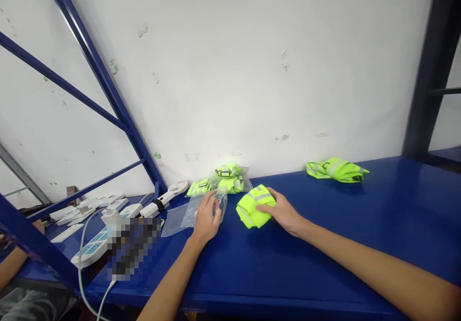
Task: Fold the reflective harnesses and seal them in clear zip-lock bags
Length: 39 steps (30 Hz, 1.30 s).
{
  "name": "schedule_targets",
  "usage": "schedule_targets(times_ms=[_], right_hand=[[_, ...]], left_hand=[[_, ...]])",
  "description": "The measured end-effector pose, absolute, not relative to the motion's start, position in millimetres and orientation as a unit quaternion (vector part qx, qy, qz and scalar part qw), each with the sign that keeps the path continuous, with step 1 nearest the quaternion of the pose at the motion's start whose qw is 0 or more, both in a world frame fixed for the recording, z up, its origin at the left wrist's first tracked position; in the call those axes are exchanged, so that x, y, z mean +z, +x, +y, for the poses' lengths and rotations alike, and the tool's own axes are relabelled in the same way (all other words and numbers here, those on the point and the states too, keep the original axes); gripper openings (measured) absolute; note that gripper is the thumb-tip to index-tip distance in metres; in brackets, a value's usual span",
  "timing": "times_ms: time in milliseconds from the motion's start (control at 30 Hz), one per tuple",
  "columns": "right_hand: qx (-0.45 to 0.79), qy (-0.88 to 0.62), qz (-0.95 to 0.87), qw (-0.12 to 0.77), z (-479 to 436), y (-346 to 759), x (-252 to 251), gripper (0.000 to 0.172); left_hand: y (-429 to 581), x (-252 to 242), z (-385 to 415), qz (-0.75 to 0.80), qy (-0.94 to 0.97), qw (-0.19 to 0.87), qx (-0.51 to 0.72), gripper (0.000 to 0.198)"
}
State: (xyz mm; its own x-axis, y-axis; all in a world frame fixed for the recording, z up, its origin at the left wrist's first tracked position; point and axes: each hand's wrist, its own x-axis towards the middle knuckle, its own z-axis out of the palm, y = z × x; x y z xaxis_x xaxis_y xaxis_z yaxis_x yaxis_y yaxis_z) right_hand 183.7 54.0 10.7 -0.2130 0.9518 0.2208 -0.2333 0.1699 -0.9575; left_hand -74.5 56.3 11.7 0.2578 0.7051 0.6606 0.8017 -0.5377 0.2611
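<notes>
My right hand [284,211] grips a folded fluorescent yellow reflective vest [255,207], thumb on top and the other fingers mostly hidden behind it. The bundle is held over the blue table. To its left, my left hand [208,217] has its fingers curled on a clear plastic bag [222,201], which is pinched at its upper part. Another flat clear bag [175,221] lies on the table left of that hand. Behind the hands, against the wall, is a small pile of bagged yellow vests [230,184].
One loosely bundled yellow vest [337,169] lies at the back right by the wall. On the left are a white handheld fan [163,201], a power strip [94,249] with cables, and white boxes [72,213]. A blue frame post [108,81] rises there. Another person's arm [14,262] shows at far left.
</notes>
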Motion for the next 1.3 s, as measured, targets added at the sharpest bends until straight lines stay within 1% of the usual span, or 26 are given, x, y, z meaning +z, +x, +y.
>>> schedule_targets(times_ms=[67, 167, 300, 367, 433, 500, 533, 600, 667, 733, 800, 900, 967, 1033, 1167, 1300], right_hand=[[0.614, -0.305, -0.472, 0.554, 50, 170, 13, 0.043], [0.647, -0.294, -0.407, 0.574, 47, 163, 17, 0.041], [0.629, -0.306, -0.388, 0.601, 49, 168, 18, 0.04], [0.605, -0.327, -0.388, 0.613, 51, 170, 16, 0.042], [0.581, -0.345, -0.399, 0.62, 53, 172, 15, 0.043], [0.552, -0.356, -0.412, 0.631, 54, 173, 17, 0.045], [0.538, -0.364, -0.412, 0.639, 55, 174, 18, 0.046], [0.519, -0.387, -0.395, 0.652, 55, 177, 21, 0.048], [0.515, -0.405, -0.379, 0.653, 55, 179, 22, 0.049], [0.516, -0.407, -0.386, 0.648, 55, 180, 20, 0.05], [0.515, -0.392, -0.405, 0.646, 56, 180, 16, 0.051], [0.531, -0.348, -0.437, 0.637, 57, 177, 11, 0.051], [0.549, -0.319, -0.455, 0.625, 56, 175, 11, 0.051], [0.574, -0.301, -0.458, 0.609, 54, 174, 13, 0.05], [0.639, -0.271, -0.422, 0.583, 50, 176, 19, 0.042], [0.671, -0.251, -0.39, 0.579, 55, 186, 23, 0.034]], left_hand=[[-53, 12, 52, -0.437, -0.809, 0.015, -0.392, 0.015], [-24, 10, 49, -0.402, -0.808, -0.022, -0.429, 0.018], [-5, 8, 50, -0.41, -0.748, -0.009, -0.523, 0.017], [-3, 8, 50, -0.417, -0.733, 0.0, -0.538, 0.016], [-4, 9, 48, -0.408, -0.76, -0.005, -0.507, 0.014], [-5, 12, 45, -0.387, -0.809, -0.015, -0.442, 0.008], [-5, 13, 44, -0.376, -0.832, -0.014, -0.408, 0.009], [-5, 14, 42, -0.363, -0.862, 0.006, -0.354, 0.027], [-4, 14, 42, -0.36, -0.872, 0.039, -0.329, 0.039], [-5, 13, 46, -0.367, -0.868, 0.07, -0.326, 0.048], [-8, 13, 51, -0.382, -0.857, 0.09, -0.334, 0.063], [-15, 16, 60, -0.412, -0.841, 0.084, -0.341, 0.097], [-21, 17, 64, -0.423, -0.839, 0.054, -0.337, 0.114], [-24, 17, 66, -0.42, -0.847, 0.007, -0.327, 0.12], [-21, 15, 67, -0.393, -0.855, -0.093, -0.325, 0.12], [-5, 15, 78, -0.367, -0.85, -0.128, -0.356, 0.117]])
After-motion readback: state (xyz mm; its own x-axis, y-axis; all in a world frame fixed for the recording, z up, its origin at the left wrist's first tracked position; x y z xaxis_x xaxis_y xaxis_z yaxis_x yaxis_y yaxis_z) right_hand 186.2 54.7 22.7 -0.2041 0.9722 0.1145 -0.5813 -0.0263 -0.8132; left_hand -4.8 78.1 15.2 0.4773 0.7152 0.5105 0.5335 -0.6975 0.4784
